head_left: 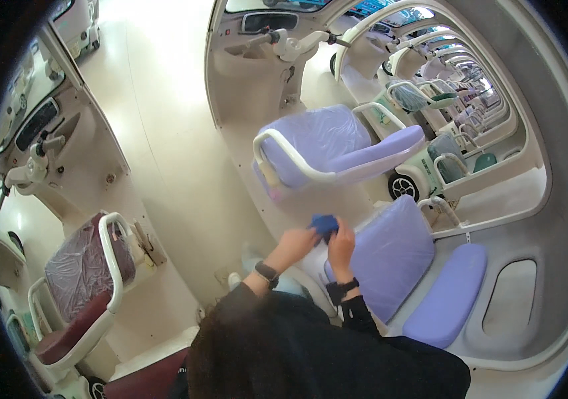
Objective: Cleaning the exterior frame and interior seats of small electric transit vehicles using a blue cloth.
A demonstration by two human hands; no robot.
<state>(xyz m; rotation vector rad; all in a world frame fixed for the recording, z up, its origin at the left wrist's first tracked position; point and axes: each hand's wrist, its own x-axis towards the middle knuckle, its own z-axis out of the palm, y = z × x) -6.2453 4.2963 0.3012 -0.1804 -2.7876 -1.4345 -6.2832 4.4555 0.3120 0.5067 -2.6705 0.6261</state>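
A small, bunched blue cloth is gripped between my two hands, in front of the purple seats. My left hand is closed on its left side. On the other side, the fingers of my right hand pinch it. Just right of my right hand is a purple rear seat cushion under clear plastic film. Beyond my hands stands the purple front seat, also in film, with white tubular armrests. Both of my wrists carry dark bands.
Handlebars rise at the front of this small vehicle. A purple backrest lies along its right wall. To the left stands another vehicle with a maroon, film-covered seat. More vehicles line up on the right. Pale floor runs between them.
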